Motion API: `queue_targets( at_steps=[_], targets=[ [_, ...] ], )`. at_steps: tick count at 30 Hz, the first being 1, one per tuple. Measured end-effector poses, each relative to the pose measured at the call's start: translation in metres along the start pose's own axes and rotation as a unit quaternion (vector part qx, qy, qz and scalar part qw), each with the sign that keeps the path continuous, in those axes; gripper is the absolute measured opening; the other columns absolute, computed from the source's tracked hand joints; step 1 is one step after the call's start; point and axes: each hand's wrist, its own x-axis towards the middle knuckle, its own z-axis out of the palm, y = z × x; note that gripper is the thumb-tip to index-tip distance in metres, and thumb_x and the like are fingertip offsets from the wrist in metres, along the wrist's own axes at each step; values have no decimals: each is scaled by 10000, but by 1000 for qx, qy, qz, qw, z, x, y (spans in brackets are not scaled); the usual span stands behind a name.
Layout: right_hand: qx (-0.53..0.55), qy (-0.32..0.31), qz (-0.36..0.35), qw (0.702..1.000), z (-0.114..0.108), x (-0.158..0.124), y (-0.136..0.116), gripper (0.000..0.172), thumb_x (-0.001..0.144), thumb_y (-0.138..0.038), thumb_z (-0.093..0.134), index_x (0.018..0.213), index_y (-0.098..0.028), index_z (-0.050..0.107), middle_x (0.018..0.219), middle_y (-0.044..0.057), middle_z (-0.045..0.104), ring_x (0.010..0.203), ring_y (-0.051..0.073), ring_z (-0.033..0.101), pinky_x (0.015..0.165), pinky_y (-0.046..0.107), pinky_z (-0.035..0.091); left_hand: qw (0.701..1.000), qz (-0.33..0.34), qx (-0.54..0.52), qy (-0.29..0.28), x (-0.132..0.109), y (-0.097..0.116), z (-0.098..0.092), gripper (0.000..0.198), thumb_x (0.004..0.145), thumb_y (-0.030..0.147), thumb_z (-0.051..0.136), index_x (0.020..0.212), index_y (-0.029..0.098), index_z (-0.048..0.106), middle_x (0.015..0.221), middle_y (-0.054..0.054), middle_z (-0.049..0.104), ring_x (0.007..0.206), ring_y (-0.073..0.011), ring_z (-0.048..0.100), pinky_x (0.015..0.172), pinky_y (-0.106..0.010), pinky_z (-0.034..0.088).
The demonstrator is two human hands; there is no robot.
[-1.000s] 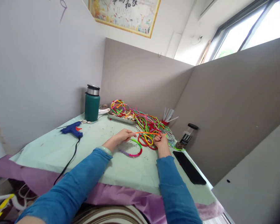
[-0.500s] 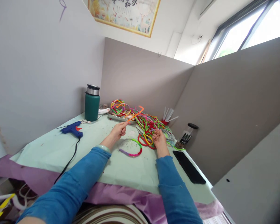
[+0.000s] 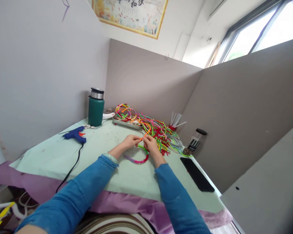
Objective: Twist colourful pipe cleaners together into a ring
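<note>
My left hand (image 3: 130, 142) and my right hand (image 3: 150, 144) meet at the middle of the table, both pinching an orange pipe cleaner (image 3: 146, 132) that curves up between them. Just below the hands lies a curved multicoloured hoop (image 3: 138, 160) wrapped in purple, pink and green. Behind my right hand spreads a heap of coloured pipe cleaners (image 3: 162, 131) in red, green, yellow and orange.
A metal tray (image 3: 125, 123) with more pipe cleaners stands at the back. A green flask (image 3: 96, 108) and a blue glue gun (image 3: 74, 134) with its black cord are on the left. A black phone (image 3: 197, 174) and a dark-lidded jar (image 3: 197, 138) are on the right by the partition.
My right hand has moved left from the pile to join my left hand. The orange pipe cleaner, held up by the left hand alone, is now gripped by both.
</note>
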Motion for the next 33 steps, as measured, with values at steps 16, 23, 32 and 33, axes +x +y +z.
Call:
queue_targets(
  at_steps=[16, 23, 32, 33],
  targets=[
    [48, -8, -34, 998, -1, -2, 0, 270, 730, -434, 589, 672, -187, 497, 461, -75, 404, 369, 47, 303, 352, 186, 200, 977, -79, -200, -8, -3, 8, -3, 229, 699, 311, 597, 796, 104, 613, 619, -14, 609, 332, -31, 317, 372, -214, 221],
    [113, -6, -21, 993, -2, -2, -3, 258, 733, -432, 593, 726, -194, 495, 489, -72, 443, 373, 47, 333, 360, 177, 233, 950, -94, -290, -72, -4, 9, -4, 233, 672, 318, 664, 729, 106, 585, 567, 2, 547, 371, -30, 318, 397, -221, 225],
    [221, -37, 3, 974, 2, -6, -10, 222, 698, -369, 638, 790, -210, 514, 581, -56, 486, 471, 62, 424, 411, 166, 314, 925, -84, -350, -122, -3, 8, -6, 304, 619, 345, 727, 760, 124, 573, 569, 45, 462, 399, -16, 303, 405, -196, 215],
    [232, -40, 3, 972, 2, -6, -11, 217, 695, -358, 642, 791, -210, 516, 599, -52, 491, 486, 63, 433, 419, 167, 322, 924, -81, -350, -131, -4, 9, -6, 301, 622, 347, 724, 756, 125, 572, 562, 46, 458, 398, -17, 298, 405, -195, 212]
  ],
)
